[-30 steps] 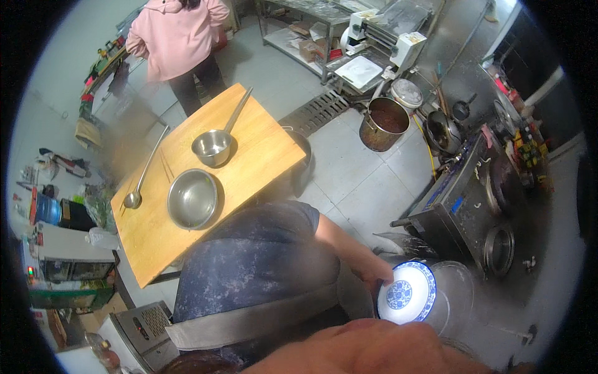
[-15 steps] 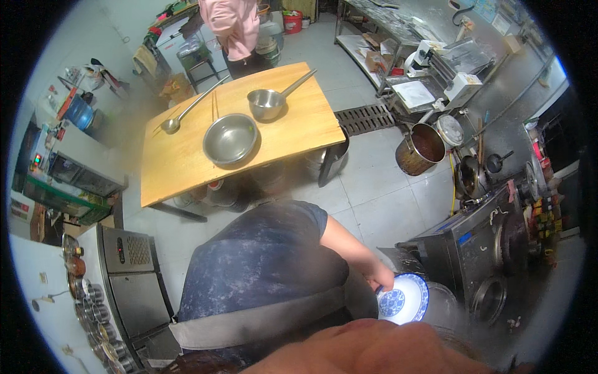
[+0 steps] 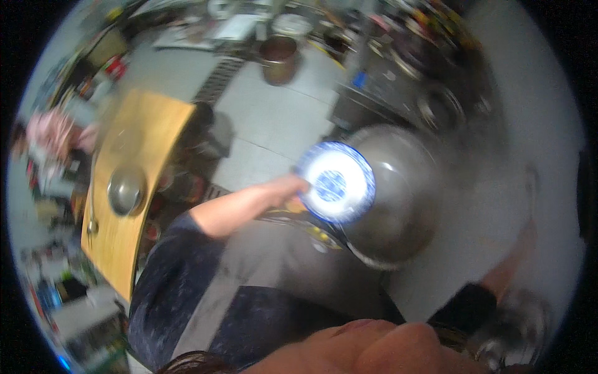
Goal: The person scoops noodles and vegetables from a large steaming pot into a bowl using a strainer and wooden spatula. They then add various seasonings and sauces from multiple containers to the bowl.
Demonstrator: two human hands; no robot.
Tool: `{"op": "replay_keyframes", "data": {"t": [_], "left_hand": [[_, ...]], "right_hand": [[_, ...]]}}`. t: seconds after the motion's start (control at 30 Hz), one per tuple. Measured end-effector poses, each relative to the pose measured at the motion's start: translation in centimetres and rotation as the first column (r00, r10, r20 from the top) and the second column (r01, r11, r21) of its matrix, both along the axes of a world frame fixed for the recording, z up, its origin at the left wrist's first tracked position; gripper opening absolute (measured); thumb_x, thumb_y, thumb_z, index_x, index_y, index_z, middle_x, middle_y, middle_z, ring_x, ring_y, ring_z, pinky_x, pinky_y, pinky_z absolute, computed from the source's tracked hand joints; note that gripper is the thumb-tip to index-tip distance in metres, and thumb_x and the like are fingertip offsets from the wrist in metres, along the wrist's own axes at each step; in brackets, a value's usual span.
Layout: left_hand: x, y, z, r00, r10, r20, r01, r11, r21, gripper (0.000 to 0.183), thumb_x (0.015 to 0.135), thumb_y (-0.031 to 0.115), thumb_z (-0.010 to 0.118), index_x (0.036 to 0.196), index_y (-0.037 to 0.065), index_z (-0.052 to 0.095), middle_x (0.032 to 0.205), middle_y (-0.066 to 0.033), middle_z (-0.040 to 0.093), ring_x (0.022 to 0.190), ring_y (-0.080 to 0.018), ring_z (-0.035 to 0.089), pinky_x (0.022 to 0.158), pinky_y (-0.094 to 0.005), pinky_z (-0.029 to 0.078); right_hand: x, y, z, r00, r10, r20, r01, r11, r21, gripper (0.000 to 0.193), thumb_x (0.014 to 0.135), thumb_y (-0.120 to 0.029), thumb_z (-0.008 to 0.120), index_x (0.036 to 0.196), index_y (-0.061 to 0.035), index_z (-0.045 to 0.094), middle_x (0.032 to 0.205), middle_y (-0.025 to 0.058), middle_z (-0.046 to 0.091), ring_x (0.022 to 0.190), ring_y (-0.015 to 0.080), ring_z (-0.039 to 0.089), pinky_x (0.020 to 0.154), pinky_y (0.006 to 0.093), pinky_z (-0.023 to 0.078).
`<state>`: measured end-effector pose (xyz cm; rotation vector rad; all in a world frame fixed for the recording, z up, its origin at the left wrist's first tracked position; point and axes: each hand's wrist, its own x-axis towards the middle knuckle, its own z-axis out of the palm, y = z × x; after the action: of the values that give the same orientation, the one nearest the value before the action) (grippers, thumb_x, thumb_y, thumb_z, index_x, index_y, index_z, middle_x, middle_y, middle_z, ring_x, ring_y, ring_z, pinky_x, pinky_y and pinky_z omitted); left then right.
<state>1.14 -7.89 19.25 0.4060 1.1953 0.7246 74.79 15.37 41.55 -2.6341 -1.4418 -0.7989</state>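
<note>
My left hand (image 3: 291, 189) grips the rim of a white shallow bowl (image 3: 339, 181) with a blue pattern on its rim and centre. The bowl's inside faces up, and it overlaps the near-left side of a large round metal pot (image 3: 408, 206) in this view; whether the two touch I cannot tell. Far to the right, my right arm reaches out past the pot toward the pale wall. Motion smears my right hand (image 3: 527, 232), and a faint thin grey streak shows just beyond it, too blurred to name.
At the left stands a wooden table (image 3: 156, 121) holding a metal bowl (image 3: 126, 190) and a long-handled ladle (image 3: 93, 225). A person in pink (image 3: 56, 134) is beyond it. A brown-stained pot (image 3: 278, 62) sits on the tiled floor. Dark stove equipment (image 3: 367, 103) borders the large pot.
My view has swung to the right, blurring the picture. The bowl now appears over the large pot's edge, still in my left hand. My right arm has come into view, stretched rightward.
</note>
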Motion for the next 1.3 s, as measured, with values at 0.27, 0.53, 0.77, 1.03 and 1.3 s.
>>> {"op": "replay_keyframes", "data": {"t": [0.27,0.53,0.77,1.03,1.3], "left_hand": [[4.5,0.9,2.7,1.000,0.029,-0.010,-0.030,0.996,-0.085,0.021,0.072,0.004,0.053,0.092,-0.004,0.057,0.076,-0.0093,0.060,0.067,-0.0212,0.062,0.065,-0.0331,0.053],[4.5,1.3,3.3,1.000,0.021,-0.018,-0.023,0.992,-0.126,0.022,0.072,0.004,0.054,0.092,-0.004,0.057,0.075,-0.0081,0.060,0.064,-0.0196,0.061,0.063,-0.0328,0.052],[4.1,1.2,3.1,1.000,-0.008,-0.005,0.008,0.992,-0.128,0.034,0.078,0.004,0.052,0.109,-0.011,0.058,0.100,-0.0155,0.063,0.085,-0.0252,0.064,0.075,-0.0338,0.053],[4.2,0.9,2.2,0.999,0.040,-0.002,-0.040,0.994,-0.103,0.027,0.072,0.007,0.056,0.096,-0.004,0.061,0.078,-0.0100,0.064,0.063,-0.0208,0.063,0.062,-0.0332,0.055],[4.1,0.8,0.6,0.994,0.084,0.071,-0.077,0.993,-0.093,0.036,0.073,0.005,0.055,0.107,-0.007,0.058,0.084,-0.0119,0.066,0.070,-0.0222,0.066,0.065,-0.0341,0.056]], "right_hand": [[1.8,-4.3,-3.4,0.964,0.084,0.253,-0.153,0.952,0.267,0.033,0.098,-0.019,0.047,0.128,-0.0075,0.058,0.121,0.0109,0.063,0.110,0.0284,0.059,0.095,0.0397,0.048],[4.4,-5.5,-4.0,0.880,0.464,-0.103,-0.328,0.750,0.575,0.034,0.098,-0.017,0.045,0.127,-0.0072,0.059,0.129,0.0121,0.059,0.120,0.0286,0.054,0.098,0.0391,0.046],[-0.3,-8.1,-2.5,0.758,0.466,-0.457,-0.091,0.768,0.633,0.040,0.099,-0.014,0.041,0.137,-0.0026,0.049,0.143,0.0149,0.046,0.129,0.0282,0.047,0.108,0.0407,0.036],[-0.8,-7.6,-3.2,0.757,0.609,-0.237,-0.240,0.596,0.767,0.040,0.100,-0.017,0.041,0.138,-0.0047,0.049,0.140,0.0141,0.050,0.126,0.0281,0.050,0.105,0.0418,0.040],[-1.1,-5.6,-2.8,0.992,0.123,-0.020,-0.088,0.802,0.591,0.037,0.094,-0.021,0.054,0.127,-0.0040,0.058,0.127,0.0132,0.059,0.114,0.0259,0.058,0.093,0.0351,0.050]]}}
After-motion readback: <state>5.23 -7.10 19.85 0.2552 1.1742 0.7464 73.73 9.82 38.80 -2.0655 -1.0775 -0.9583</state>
